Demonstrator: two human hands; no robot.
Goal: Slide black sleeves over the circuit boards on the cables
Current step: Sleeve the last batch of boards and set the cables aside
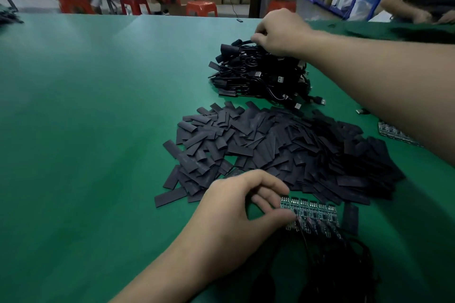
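Nearest, my left hand [234, 209] pinches the end of the row of boards [310, 209], I judge to keep them steady on the desk [73, 118] for sleeving. Loose sleeves [283, 150] lie piled just beyond, within easy reach. Farther off, my right hand [278, 29] curls its fingers round a cable atop the cable heap [258, 74], probably the finished stock.

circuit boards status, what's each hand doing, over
Left hand pinches row of circuit boards, near edge. Right hand grips into cable pile, far side. Sleeve pile between, boards bare. Nothing in the way.
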